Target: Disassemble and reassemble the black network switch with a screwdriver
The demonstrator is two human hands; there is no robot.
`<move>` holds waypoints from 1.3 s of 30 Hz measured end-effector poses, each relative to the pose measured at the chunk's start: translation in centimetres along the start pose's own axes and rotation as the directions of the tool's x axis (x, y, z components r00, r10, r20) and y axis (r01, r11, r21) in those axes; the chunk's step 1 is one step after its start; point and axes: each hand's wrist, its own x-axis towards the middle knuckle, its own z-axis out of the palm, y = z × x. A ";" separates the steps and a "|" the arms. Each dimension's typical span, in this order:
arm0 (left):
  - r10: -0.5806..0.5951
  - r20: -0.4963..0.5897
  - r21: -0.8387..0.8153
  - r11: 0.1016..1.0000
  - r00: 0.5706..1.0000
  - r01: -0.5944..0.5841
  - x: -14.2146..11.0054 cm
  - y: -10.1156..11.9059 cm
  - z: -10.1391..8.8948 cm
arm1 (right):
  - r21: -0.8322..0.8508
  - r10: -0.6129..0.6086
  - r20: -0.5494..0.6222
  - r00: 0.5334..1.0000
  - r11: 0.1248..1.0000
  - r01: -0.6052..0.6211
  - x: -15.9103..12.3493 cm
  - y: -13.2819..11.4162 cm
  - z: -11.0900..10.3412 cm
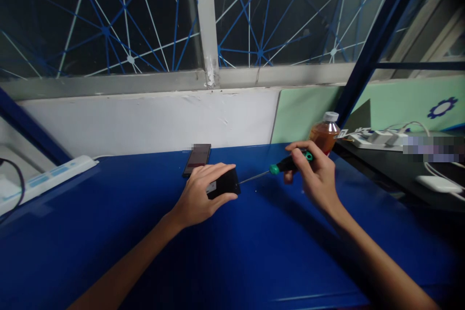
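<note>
"Fingers (220,170) of your left hand (196,196) are clamped over the black case (228,183), thumb along its near side, fingertips along its far side!"

"And where's that case sitting?"

"Mid-scene, down on the blue table (218,266), its right end poking out of your grasp."

"Over to your right hand (319,177), then!"

"Curled firmly round the screwdriver (274,169), you've got its black-and-green handle, and the thin shaft slants left and down to the case's right end. Whether the tip sits in a screw, it's too small to tell."

"What's around you?"

"A phone (198,159) lying just beyond your left hand, a bottle (324,134) standing behind your right, and a white power strip (54,177) out at far left!"
</note>
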 end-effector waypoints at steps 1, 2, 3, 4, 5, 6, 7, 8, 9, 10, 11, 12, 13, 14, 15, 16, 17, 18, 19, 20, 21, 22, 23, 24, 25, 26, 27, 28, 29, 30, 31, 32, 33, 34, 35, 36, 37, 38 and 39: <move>-0.003 -0.002 0.001 1.000 1.000 0.003 0.0 0.0 0.0 | 0.045 -0.002 0.041 0.999 0.999 0.000 0.0 0.1 -0.1; -0.006 -0.003 0.002 1.000 1.000 0.006 0.0 -0.1 0.0 | 0.089 -0.004 0.076 0.997 0.996 -0.002 0.1 0.2 -0.2; -0.008 -0.003 0.003 1.000 1.000 0.008 0.0 -0.1 0.0 | 0.121 -0.006 0.097 0.995 0.993 -0.006 0.1 0.3 -0.2; -0.010 -0.002 0.004 1.000 1.000 0.010 -0.1 -0.2 0.1 | 0.135 -0.002 0.102 0.995 0.991 -0.012 0.2 0.3 -0.2; -0.009 -0.001 0.005 1.000 1.000 0.009 -0.1 -0.2 0.1 | 0.128 0.005 0.089 0.996 0.992 -0.017 0.2 0.3 -0.1; -0.007 0.001 0.003 1.000 1.000 0.007 -0.1 -0.2 0.1 | 0.105 0.013 0.061 0.998 0.994 -0.019 0.2 0.3 0.0; -0.003 0.003 0.001 1.000 1.000 0.003 -0.1 -0.2 0.2 | 0.072 0.020 0.024 1.000 0.997 -0.021 0.2 0.2 0.1; -0.001 0.007 -0.001 1.000 1.000 0.001 -0.1 -0.2 0.2 | 0.039 0.025 -0.011 1.000 0.999 -0.025 0.1 0.2 0.2; 0.000 0.010 -0.003 1.000 1.000 0.000 -0.1 -0.2 0.2 | 0.016 0.029 -0.034 0.999 0.999 -0.029 0.1 0.1 0.3; 0.000 0.014 -0.004 1.000 1.000 0.000 -0.1 -0.2 0.2 | 0.010 0.034 -0.040 0.999 0.999 -0.033 0.1 0.1 0.3; 0.001 0.017 -0.004 1.000 1.000 -0.001 -0.1 -0.2 0.2 | 0.027 0.040 -0.026 0.999 0.999 -0.039 0.1 0.1 0.3; 0.000 0.019 -0.004 1.000 1.000 0.000 -0.1 -0.2 0.2 | 0.065 0.049 0.005 0.999 0.997 -0.049 0.1 0.1 0.3; 0.001 0.021 -0.002 1.000 1.000 -0.001 -0.1 -0.2 0.2 | 0.114 0.054 0.046 0.998 0.992 -0.059 0.1 0.1 0.2; 0.002 0.021 0.000 1.000 1.000 -0.002 -0.1 -0.2 0.2 | 0.161 0.053 0.084 0.995 0.985 -0.066 0.2 0.1 0.2; 0.003 0.020 0.002 1.000 1.000 -0.003 -0.1 -0.2 0.2 | 0.192 0.048 0.113 0.992 0.979 -0.069 0.2 0.0 0.1; 0.004 0.019 0.003 1.000 1.000 -0.004 -0.1 -0.2 0.2 | 0.199 0.042 0.123 0.992 0.978 -0.066 0.2 0.0 0.0; 0.002 0.020 0.005 1.000 1.000 -0.002 -0.1 -0.3 0.2 | 0.180 0.035 0.110 0.993 0.982 -0.055 0.2 0.0 0.0; -0.001 0.022 0.006 1.000 1.000 0.001 -0.1 -0.3 0.2 | 0.136 0.028 0.078 0.997 0.990 -0.038 0.1 -0.1 0.0; -0.004 0.025 0.006 1.000 1.000 0.004 -0.1 -0.3 0.2 | 0.079 0.021 0.034 0.999 0.997 -0.023 0.1 -0.1 0.0; -0.007 0.027 0.007 1.000 1.000 0.007 -0.1 -0.3 0.2 | 0.033 0.016 0.000 1.000 0.999 -0.016 0.1 -0.1 0.0; -0.010 0.029 0.008 1.000 1.000 0.010 -0.1 -0.3 0.2 | 0.017 0.013 -0.013 1.000 1.000 -0.013 0.0 0.0 0.0; -0.011 0.027 0.011 1.000 1.000 0.011 -0.1 -0.4 0.2 | 0.039 0.015 0.001 1.000 0.999 -0.015 0.0 0.0 0.0; -0.010 0.024 0.013 1.000 1.000 0.010 -0.1 -0.4 0.2 | 0.090 0.018 0.039 0.999 0.996 -0.021 0.0 0.1 0.0; -0.008 0.020 0.017 1.000 1.000 0.008 -0.1 -0.4 0.2 | 0.157 0.019 0.088 0.996 0.987 -0.032 0.1 0.2 0.0; -0.005 0.015 0.020 1.000 1.000 0.005 -0.1 -0.4 0.2 | 0.219 0.014 0.132 0.991 0.975 -0.043 0.1 0.2 0.0; -0.003 0.010 0.024 1.000 1.000 0.003 -0.1 -0.4 0.2 | 0.259 0.011 0.163 0.987 0.964 -0.053 0.1 0.2 0.1; -0.001 0.008 0.028 1.000 1.000 0.001 -0.1 -0.4 0.3 | 0.271 0.009 0.172 0.985 0.961 -0.056 0.1 0.1 0.1; -0.001 0.011 0.031 1.000 1.000 0.001 -0.1 -0.4 0.3 | 0.257 0.010 0.157 0.987 0.965 -0.051 0.1 0.1 0.1; -0.002 0.016 0.032 0.999 1.000 0.001 -0.1 -0.3 0.3 | 0.222 0.008 0.122 0.993 0.974 -0.036 0.1 0.0 0.2; -0.001 0.025 0.031 1.000 1.000 0.000 -0.1 -0.2 0.3 | 0.170 0.003 0.074 0.997 0.985 -0.016 0.0 -0.1 0.2; 0.002 0.034 0.028 1.000 0.999 -0.003 -0.1 -0.2 0.3 | 0.107 -0.008 0.022 1.000 0.994 0.006 -0.1 -0.2 0.3; 0.007 0.039 0.024 1.000 0.999 -0.008 -0.1 -0.1 0.3 | 0.047 -0.020 -0.019 1.000 0.999 0.021 -0.1 -0.2 0.3; 0.012 0.039 0.019 1.000 0.999 -0.013 0.0 -0.1 0.3 | 0.011 -0.029 -0.039 0.999 0.999 0.030 -0.1 -0.2 0.2; 0.015 0.037 0.016 1.000 0.999 -0.016 0.0 -0.1 0.3 | 0.013 -0.030 -0.028 0.999 0.999 0.030 -0.1 -0.1 0.2; 0.017 0.034 0.014 1.000 0.999 -0.018 0.0 -0.1 0.3 | 0.048 -0.025 0.006 1.000 0.999 0.024 -0.1 0.0 0.1; 0.017 0.030 0.015 1.000 0.999 -0.017 0.0 -0.1 0.3 | 0.103 -0.019 0.049 0.999 0.995 0.014 -0.1 0.0 0.1; 0.013 0.026 0.016 1.000 1.000 -0.014 0.0 -0.1 0.3 | 0.158 -0.015 0.093 0.996 0.987 0.001 0.0 0.1 0.0; 0.009 0.024 0.018 1.000 1.000 -0.009 0.0 -0.2 0.3 | 0.183 -0.011 0.118 0.993 0.983 -0.011 0.0 0.1 0.0; 0.004 0.023 0.020 1.000 1.000 -0.005 0.0 -0.2 0.3 | 0.180 -0.005 0.118 0.993 0.984 -0.016 0.0 0.0 0.0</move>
